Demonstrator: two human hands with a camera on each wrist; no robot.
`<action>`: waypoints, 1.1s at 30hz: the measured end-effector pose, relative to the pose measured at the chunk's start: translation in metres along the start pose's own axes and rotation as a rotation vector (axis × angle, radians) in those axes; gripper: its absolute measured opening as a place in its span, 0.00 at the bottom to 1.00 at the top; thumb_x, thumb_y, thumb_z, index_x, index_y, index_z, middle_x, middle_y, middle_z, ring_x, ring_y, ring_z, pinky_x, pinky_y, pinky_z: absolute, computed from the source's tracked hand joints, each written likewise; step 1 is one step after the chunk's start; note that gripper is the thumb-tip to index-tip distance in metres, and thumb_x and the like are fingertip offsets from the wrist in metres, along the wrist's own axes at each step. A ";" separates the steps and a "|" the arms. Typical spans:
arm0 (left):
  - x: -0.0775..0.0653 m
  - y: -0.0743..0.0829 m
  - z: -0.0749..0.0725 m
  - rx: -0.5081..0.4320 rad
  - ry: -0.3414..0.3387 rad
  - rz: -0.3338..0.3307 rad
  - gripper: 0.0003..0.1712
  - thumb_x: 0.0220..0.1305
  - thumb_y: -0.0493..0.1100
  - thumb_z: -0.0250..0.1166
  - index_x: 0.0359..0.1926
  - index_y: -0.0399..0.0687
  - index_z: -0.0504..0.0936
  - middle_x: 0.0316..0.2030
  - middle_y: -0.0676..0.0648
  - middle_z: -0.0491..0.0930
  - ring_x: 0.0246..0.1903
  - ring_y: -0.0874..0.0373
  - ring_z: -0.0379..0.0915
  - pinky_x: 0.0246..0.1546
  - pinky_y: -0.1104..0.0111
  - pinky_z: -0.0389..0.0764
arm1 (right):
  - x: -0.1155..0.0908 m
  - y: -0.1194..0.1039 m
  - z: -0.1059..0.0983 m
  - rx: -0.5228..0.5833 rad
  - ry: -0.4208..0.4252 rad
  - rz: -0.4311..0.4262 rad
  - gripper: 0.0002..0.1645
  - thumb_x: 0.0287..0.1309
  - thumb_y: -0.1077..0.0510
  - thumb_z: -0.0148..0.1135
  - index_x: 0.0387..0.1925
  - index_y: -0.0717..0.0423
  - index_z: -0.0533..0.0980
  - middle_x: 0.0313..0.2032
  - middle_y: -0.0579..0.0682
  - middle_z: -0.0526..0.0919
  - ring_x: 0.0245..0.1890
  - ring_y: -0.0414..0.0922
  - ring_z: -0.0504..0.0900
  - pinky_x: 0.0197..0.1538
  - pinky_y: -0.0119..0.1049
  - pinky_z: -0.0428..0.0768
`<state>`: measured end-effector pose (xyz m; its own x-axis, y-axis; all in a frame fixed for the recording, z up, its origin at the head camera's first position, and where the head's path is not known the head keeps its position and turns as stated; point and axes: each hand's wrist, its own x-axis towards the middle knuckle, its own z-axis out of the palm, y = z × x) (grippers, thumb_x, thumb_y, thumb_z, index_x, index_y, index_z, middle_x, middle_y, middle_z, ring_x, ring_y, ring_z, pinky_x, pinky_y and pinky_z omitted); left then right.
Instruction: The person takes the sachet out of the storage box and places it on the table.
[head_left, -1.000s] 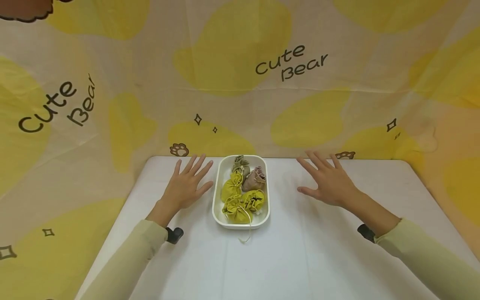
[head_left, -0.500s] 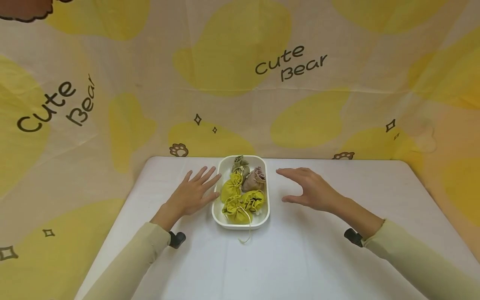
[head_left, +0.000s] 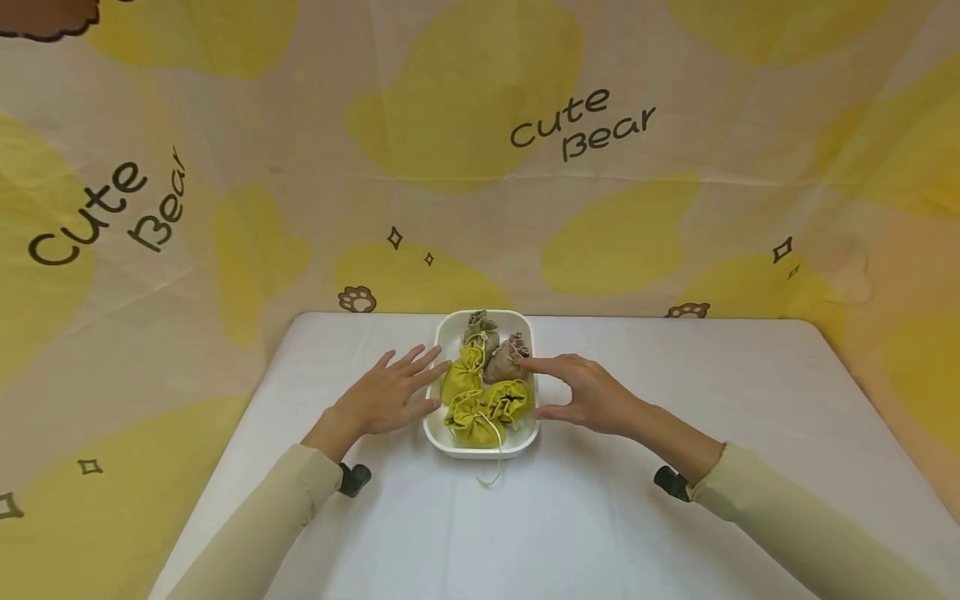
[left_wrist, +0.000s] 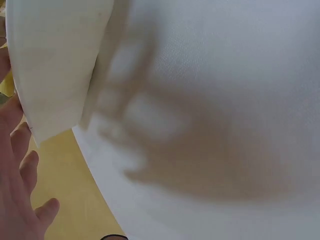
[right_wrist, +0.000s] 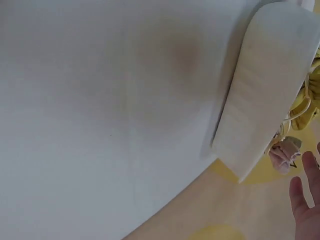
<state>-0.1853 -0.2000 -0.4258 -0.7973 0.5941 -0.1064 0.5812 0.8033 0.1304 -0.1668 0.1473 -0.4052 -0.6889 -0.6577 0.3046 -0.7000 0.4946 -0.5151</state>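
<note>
Drawstring pouches (head_left: 462,382), five of them, all bunched in a white tray (head_left: 480,452) on the desk (head_left: 570,525). What would you worry about, starting close in?

That loose cord (head_left: 500,446), tbh. It runs from the front yellow pouch (head_left: 476,427) over the near rim toward the desk. If a finger snags it, that pouch could get yanked out.

Ok, and grip-wise?

Left hand (head_left: 382,394) has its fingers spread at the left rim, holding nothing I can see. Right hand (head_left: 588,394) makes a wide C, thumb by the right rim, index finger at the mauve pouch (head_left: 505,362). Can't tell if it's touching. Either one bumping the rim could shove the whole tray, I reckon.

Anything further back?

Mauve sits tight against its neighbors, so a sloppy pinch might drag one along. The olive pouch (head_left: 481,333) is at the far end, so reaching over the others risks knocking them. Patterned backdrop (head_left: 615,233) is right behind the desk, so overreaching might brush it.
</note>
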 end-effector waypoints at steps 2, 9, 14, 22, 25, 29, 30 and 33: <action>0.000 -0.002 0.000 -0.016 -0.004 -0.001 0.36 0.75 0.63 0.46 0.78 0.58 0.56 0.78 0.49 0.47 0.77 0.46 0.42 0.72 0.41 0.46 | 0.002 0.000 0.005 0.022 -0.006 0.009 0.45 0.45 0.57 0.81 0.66 0.57 0.73 0.58 0.50 0.82 0.59 0.53 0.79 0.60 0.54 0.76; -0.002 -0.007 0.003 -0.033 -0.009 -0.005 0.36 0.76 0.63 0.45 0.78 0.61 0.54 0.78 0.52 0.46 0.77 0.47 0.41 0.72 0.41 0.48 | 0.008 0.002 0.022 0.067 -0.036 0.029 0.45 0.47 0.57 0.80 0.67 0.56 0.72 0.59 0.51 0.81 0.60 0.52 0.78 0.62 0.54 0.75; -0.001 -0.009 0.005 -0.047 -0.003 0.000 0.36 0.76 0.64 0.45 0.78 0.63 0.53 0.78 0.53 0.45 0.77 0.46 0.42 0.72 0.41 0.48 | 0.013 0.002 0.029 0.096 -0.045 0.042 0.45 0.47 0.58 0.79 0.67 0.58 0.71 0.59 0.52 0.81 0.62 0.52 0.76 0.64 0.54 0.73; 0.000 -0.008 0.004 -0.071 -0.005 0.002 0.35 0.76 0.62 0.47 0.78 0.63 0.53 0.78 0.53 0.45 0.77 0.46 0.42 0.72 0.42 0.48 | 0.019 0.002 0.039 0.118 -0.084 0.055 0.43 0.49 0.63 0.77 0.67 0.54 0.71 0.61 0.52 0.79 0.61 0.51 0.78 0.62 0.51 0.76; -0.001 -0.007 0.003 -0.079 0.001 0.004 0.35 0.76 0.62 0.47 0.78 0.62 0.54 0.78 0.52 0.46 0.76 0.45 0.42 0.72 0.42 0.48 | 0.021 0.002 0.043 0.103 -0.092 0.064 0.41 0.50 0.64 0.77 0.66 0.52 0.72 0.61 0.53 0.79 0.60 0.52 0.78 0.60 0.50 0.77; -0.001 -0.006 0.003 -0.089 0.008 0.010 0.35 0.76 0.62 0.47 0.78 0.61 0.55 0.78 0.51 0.46 0.76 0.45 0.42 0.72 0.42 0.49 | 0.022 0.002 0.046 0.083 -0.090 0.075 0.39 0.50 0.65 0.76 0.65 0.53 0.74 0.59 0.55 0.80 0.57 0.54 0.80 0.58 0.52 0.79; -0.001 -0.006 0.003 -0.090 0.007 0.009 0.35 0.76 0.62 0.46 0.78 0.61 0.54 0.78 0.51 0.46 0.76 0.45 0.42 0.72 0.42 0.48 | 0.022 0.002 0.047 0.076 -0.088 0.079 0.39 0.50 0.65 0.76 0.65 0.54 0.74 0.59 0.56 0.81 0.57 0.54 0.80 0.57 0.52 0.79; -0.001 -0.006 0.003 -0.093 0.007 0.011 0.35 0.76 0.63 0.46 0.78 0.61 0.54 0.78 0.51 0.46 0.76 0.45 0.42 0.72 0.42 0.49 | 0.023 0.003 0.048 0.055 -0.082 0.083 0.38 0.50 0.66 0.76 0.64 0.54 0.74 0.57 0.55 0.82 0.56 0.54 0.81 0.57 0.53 0.79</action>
<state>-0.1872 -0.2057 -0.4297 -0.7922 0.6024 -0.0977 0.5725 0.7891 0.2226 -0.1756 0.1065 -0.4380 -0.7245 -0.6615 0.1935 -0.6283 0.5185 -0.5800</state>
